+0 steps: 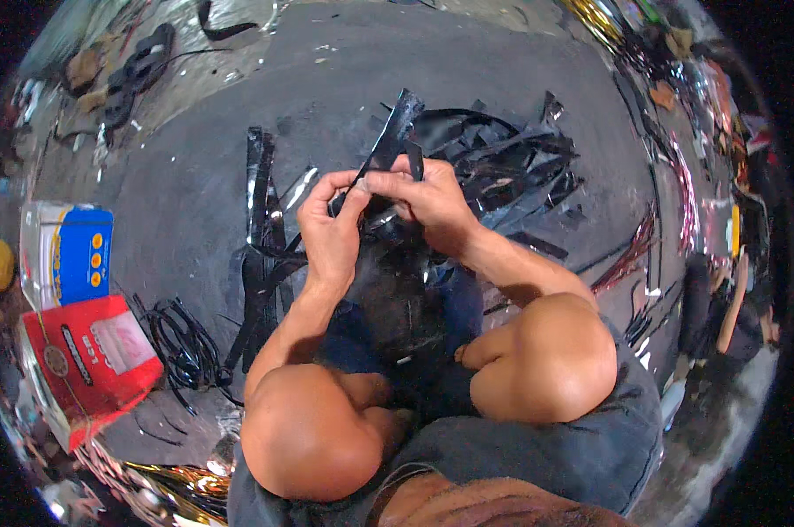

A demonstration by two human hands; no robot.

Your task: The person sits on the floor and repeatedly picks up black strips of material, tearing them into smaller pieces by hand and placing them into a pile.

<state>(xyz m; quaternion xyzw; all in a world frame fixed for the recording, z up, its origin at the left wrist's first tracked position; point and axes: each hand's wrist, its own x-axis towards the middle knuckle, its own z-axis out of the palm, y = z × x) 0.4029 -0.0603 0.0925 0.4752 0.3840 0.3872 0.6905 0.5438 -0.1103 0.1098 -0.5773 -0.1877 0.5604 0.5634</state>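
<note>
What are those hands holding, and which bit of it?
The left hand and right hand grip a shiny black strip, short of its far end; the exact spot is hidden.

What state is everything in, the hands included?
Left hand: pinching the strip.
Right hand: pinching it too.
Strip: held, far end free.
Black pile: loosely heaped.
Black strands: loosely looped.
Gold strands: loose.
Red box: open or shut, unclear.
Blue box: likewise unclear.

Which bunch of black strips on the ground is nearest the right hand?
The big tangled heap, just beyond the right hand; the long strips and thin loops lie left of the left hand.
</note>
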